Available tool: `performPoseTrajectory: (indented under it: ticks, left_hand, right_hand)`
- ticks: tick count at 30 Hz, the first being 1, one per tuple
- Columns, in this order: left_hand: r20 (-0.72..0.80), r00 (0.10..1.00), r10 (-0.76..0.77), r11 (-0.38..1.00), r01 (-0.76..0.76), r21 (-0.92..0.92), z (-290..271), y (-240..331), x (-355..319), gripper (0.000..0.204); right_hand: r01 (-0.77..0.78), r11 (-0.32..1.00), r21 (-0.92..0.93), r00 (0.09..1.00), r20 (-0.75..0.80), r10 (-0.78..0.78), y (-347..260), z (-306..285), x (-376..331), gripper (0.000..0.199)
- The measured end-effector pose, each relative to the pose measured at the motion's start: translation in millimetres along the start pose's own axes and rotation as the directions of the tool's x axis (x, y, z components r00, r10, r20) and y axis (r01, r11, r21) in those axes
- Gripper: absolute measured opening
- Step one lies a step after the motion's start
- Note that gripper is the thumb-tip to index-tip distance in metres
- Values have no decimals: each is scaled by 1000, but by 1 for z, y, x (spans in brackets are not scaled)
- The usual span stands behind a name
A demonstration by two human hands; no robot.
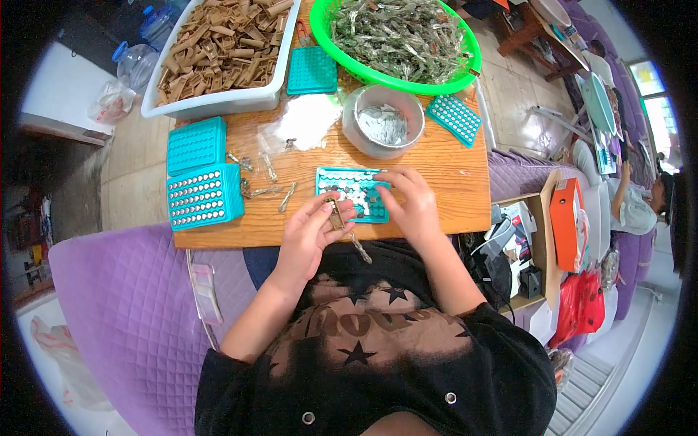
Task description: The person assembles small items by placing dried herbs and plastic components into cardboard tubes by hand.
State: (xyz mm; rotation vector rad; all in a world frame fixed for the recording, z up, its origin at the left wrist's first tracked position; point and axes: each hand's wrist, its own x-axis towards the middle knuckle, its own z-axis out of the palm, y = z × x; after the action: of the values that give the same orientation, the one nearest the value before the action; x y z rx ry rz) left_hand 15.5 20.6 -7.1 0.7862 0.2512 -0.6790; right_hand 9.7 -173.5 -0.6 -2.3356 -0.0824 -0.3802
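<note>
My left hand (314, 231) is closed around a small brown plastic casing (336, 216), held just in front of a teal tray. A twisted bundle of thin wire (360, 248) hangs below it, toward my shirt. The teal tray (384, 213) lies near the table's front edge and carries rows of round silver button cells (352, 183), with some pockets bare at its right. Over that right end reaches my right hand (408, 200). Its thumb and index finger are apart at the tray, and no object shows between them.
On the wooden table (451, 211) stand a white bin (258, 99) of brown casings, a green basket (436, 89) of wire bundles and a metal pot (356, 131) of silvery strips. More teal trays (231, 190) and loose wire bundles (288, 196) lie left. A cardboard box (536, 251) stands right.
</note>
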Motion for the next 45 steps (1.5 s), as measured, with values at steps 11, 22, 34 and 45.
performPoseTrajectory:
  ticks: [11, 22, 34, 45]
  left_hand:
    - [4, 1000, 22, 999, -22, 43, -1, -2, 2, 30]
    - [5, 997, 76, 982, -75, 173, 4, -6, 0, 33]
    - [2, 968, 250, 918, -238, 317, 7, -17, 0, 31]
    - [2, 972, 237, 971, -236, -30, 6, 5, -3, 33]
  right_hand:
    - [76, 984, -160, 966, 255, -33, 30, 11, -10, 15]
    - [121, 968, 218, 993, -26, -118, -33, 13, -5, 16]
    - [244, 970, 13, 969, 30, -244, -33, 26, -18, 26]
    - [321, 946, 44, 944, 66, -324, -55, 29, -10, 52]
